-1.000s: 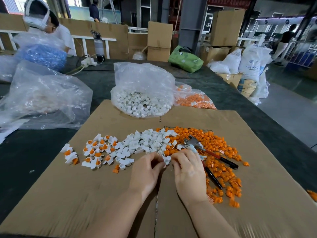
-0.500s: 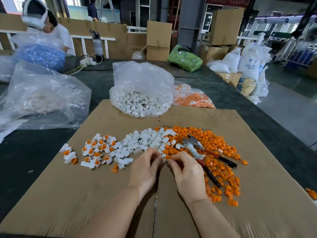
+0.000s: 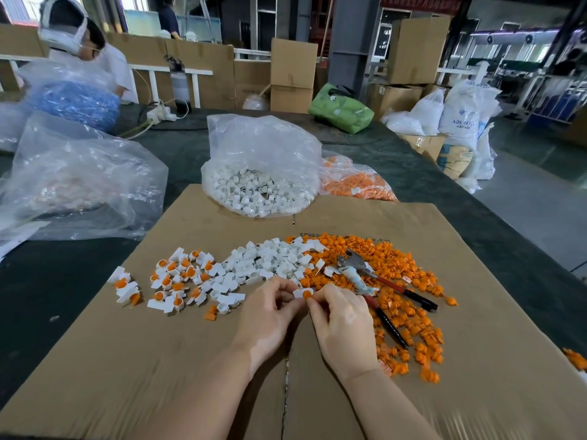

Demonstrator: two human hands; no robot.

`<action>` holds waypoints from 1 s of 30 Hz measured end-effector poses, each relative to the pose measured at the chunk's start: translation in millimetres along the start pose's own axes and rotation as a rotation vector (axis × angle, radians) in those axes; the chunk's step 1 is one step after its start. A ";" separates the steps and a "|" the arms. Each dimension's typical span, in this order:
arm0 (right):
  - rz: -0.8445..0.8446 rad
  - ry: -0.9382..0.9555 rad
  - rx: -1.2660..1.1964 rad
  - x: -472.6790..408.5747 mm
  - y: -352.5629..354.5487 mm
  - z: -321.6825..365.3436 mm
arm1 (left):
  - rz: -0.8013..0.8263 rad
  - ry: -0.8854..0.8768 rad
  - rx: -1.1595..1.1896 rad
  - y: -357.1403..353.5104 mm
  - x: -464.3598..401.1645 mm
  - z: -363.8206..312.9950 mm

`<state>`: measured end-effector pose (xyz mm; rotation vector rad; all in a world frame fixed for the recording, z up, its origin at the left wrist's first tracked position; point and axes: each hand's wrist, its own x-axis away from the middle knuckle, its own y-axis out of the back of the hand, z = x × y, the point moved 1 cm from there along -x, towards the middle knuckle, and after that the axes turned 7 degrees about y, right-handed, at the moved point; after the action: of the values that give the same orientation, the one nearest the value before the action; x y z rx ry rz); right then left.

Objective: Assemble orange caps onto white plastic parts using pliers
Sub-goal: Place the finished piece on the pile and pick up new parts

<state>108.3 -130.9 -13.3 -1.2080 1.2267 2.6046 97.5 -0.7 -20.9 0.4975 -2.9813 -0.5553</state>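
At the middle of the cardboard (image 3: 476, 312) both hands meet. The left hand (image 3: 270, 315) pinches a white part (image 3: 298, 293) between thumb and fingertips; the right hand (image 3: 341, 322) pinches an orange cap (image 3: 307, 295) and holds it against the part's opening. The pair sits just off the sheet, at the centre of the work area, with the two hands touching or nearly so around it.

At twelve o'clock from the hands lies the loose heap of white parts (image 3: 273, 258); at one to four o'clock spreads the heap of orange caps (image 3: 397, 268). The pliers (image 3: 374, 287) lie untouched on the caps at two o'clock, jaws pointing away, handles toward the person. At nine to ten o'clock sit the finished pieces (image 3: 178, 281), white with orange already in them. Farther off at twelve are a bag of white parts (image 3: 260, 182) and, beside it at one o'clock, a bag of caps (image 3: 355, 182).

These bits look very light, hard and smooth, so they will likely skate off the fingertips if squeezed off-centre. I'd judge the white part is best held by its flat tab, leaving the round socket free, and the cap by its rim. The plastic seems stiff; finger pressure probably only seats the cap loosely, and the pliers would be wanted to press it home, gripped by the dark handle sleeves.
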 end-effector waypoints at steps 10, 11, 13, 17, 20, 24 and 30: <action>0.035 0.008 -0.007 0.8 -2.1 -1.1 | 0.013 -0.084 0.012 -1.5 6.7 0.4; 0.038 -0.007 -0.021 1.2 -2.6 -2.4 | 0.015 -0.087 0.006 -1.5 6.3 0.6; 0.068 -0.021 -0.051 1.9 -3.3 -4.2 | 0.025 -0.064 0.033 -1.0 4.8 0.2; 0.050 0.022 -0.102 2.0 -0.9 -2.1 | -0.024 -0.017 0.107 1.2 3.0 -1.4; 0.013 0.029 -0.149 0.6 1.6 -2.4 | -0.018 -0.010 0.105 1.7 2.5 -1.8; 0.036 0.083 -0.164 -1.5 3.4 -0.7 | 0.001 -0.022 0.054 1.7 1.9 -0.3; 0.043 0.077 -0.173 -2.3 3.0 -1.7 | 0.034 0.018 0.082 0.5 1.4 1.7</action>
<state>110.0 -133.5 -10.5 -1.3345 1.0683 2.7700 95.8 -0.1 -22.3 0.4548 -2.9994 -0.4244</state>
